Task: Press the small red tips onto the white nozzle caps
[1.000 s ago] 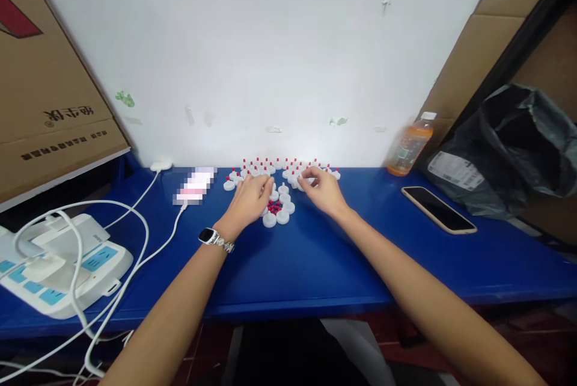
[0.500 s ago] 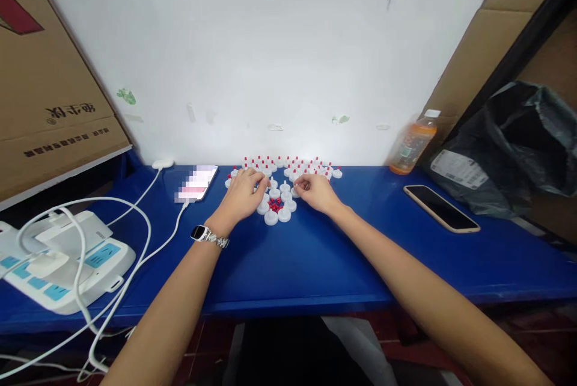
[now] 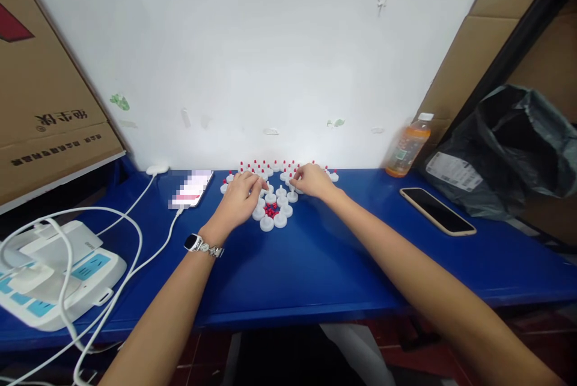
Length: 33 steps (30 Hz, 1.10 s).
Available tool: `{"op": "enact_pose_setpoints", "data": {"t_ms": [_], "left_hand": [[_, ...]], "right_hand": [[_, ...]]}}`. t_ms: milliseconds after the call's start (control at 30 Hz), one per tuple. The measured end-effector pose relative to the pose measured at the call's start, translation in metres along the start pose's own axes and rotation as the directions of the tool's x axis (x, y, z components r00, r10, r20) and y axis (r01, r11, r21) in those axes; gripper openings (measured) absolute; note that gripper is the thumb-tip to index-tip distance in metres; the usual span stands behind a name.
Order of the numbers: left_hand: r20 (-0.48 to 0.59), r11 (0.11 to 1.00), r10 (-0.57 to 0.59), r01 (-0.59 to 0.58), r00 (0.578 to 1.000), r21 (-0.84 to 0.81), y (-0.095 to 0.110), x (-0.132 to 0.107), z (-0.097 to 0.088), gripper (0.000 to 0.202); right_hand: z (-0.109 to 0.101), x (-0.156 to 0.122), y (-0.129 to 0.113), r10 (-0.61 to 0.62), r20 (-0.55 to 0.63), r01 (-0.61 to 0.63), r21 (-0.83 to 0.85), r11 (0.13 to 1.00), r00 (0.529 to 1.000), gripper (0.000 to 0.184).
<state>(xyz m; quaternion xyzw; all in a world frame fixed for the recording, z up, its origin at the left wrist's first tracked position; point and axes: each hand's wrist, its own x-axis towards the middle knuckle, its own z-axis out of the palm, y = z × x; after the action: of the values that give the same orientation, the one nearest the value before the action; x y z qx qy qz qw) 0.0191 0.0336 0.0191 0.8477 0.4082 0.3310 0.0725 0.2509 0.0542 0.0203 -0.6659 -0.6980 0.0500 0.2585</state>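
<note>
Small white round caps [image 3: 267, 223], several with red tips, stand clustered on the blue table [image 3: 315, 266] near the white wall. A little heap of loose red pieces [image 3: 271, 211] lies among them. My left hand [image 3: 240, 199], a watch on its wrist, rests over the left side of the cluster with fingers curled and pinched at a cap. My right hand [image 3: 311, 181] reaches to the back rows, fingertips pinched together on a small white cap [image 3: 292, 182].
A phone with a lit screen [image 3: 192, 189] charges at the left, cable running to a white power strip [image 3: 54, 272]. A dark phone [image 3: 437, 210], an orange drink bottle [image 3: 408, 147] and a black bag [image 3: 509, 151] sit at the right. Cardboard boxes flank both sides.
My right hand has moved back toward the rear rows of caps. My left hand shifted slightly left and stays over the cluster.
</note>
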Motion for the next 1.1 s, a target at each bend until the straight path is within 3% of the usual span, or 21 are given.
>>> {"op": "enact_pose_setpoints", "data": {"t_ms": [167, 500, 600, 667, 767, 867, 967, 1100], "left_hand": [[-0.061, 0.999, -0.026, 0.025, 0.998, -0.028, 0.005, -0.002, -0.007, 0.040], [-0.074, 0.995, -0.090, 0.086, 0.993, -0.055, 0.008, -0.003, -0.013, 0.040], [-0.072, 0.996, -0.080, 0.077, 0.994, -0.050, 0.009, -0.004, -0.014, 0.039], [-0.088, 0.997, -0.053, 0.049, 0.995, -0.054, 0.008, -0.004, -0.013, 0.035], [-0.121, 0.994, -0.040, 0.028, 0.992, -0.102, 0.007, -0.005, -0.008, 0.026], [-0.085, 0.985, -0.045, 0.030, 0.995, -0.172, 0.007, -0.005, -0.004, 0.025], [-0.028, 0.973, 0.012, -0.018, 1.000, -0.230, 0.011, -0.005, -0.003, 0.032], [-0.025, 0.969, 0.069, -0.073, 0.997, -0.235, 0.018, -0.006, -0.006, 0.023]], "right_hand": [[0.002, 0.003, -0.007, 0.013, 0.018, -0.012, -0.010, 1.000, 1.000, 0.016], [0.003, 0.005, -0.004, -0.011, 0.046, 0.014, -0.061, 0.998, 0.999, 0.016], [0.002, 0.005, 0.001, -0.047, 0.016, 0.047, 0.023, 0.999, 0.999, 0.019], [0.000, 0.003, 0.003, -0.064, -0.013, 0.066, 0.169, 0.983, 0.998, 0.022], [-0.005, -0.006, -0.003, -0.052, -0.023, 0.056, 0.531, 0.846, 0.998, 0.029], [-0.009, -0.022, -0.017, -0.040, 0.080, -0.043, 0.815, 0.578, 0.996, 0.036], [-0.010, -0.038, -0.031, -0.113, 0.235, -0.174, 0.902, 0.394, 0.965, 0.036], [-0.009, -0.048, -0.037, -0.187, 0.347, -0.286, 0.914, 0.289, 0.919, 0.030]]}}
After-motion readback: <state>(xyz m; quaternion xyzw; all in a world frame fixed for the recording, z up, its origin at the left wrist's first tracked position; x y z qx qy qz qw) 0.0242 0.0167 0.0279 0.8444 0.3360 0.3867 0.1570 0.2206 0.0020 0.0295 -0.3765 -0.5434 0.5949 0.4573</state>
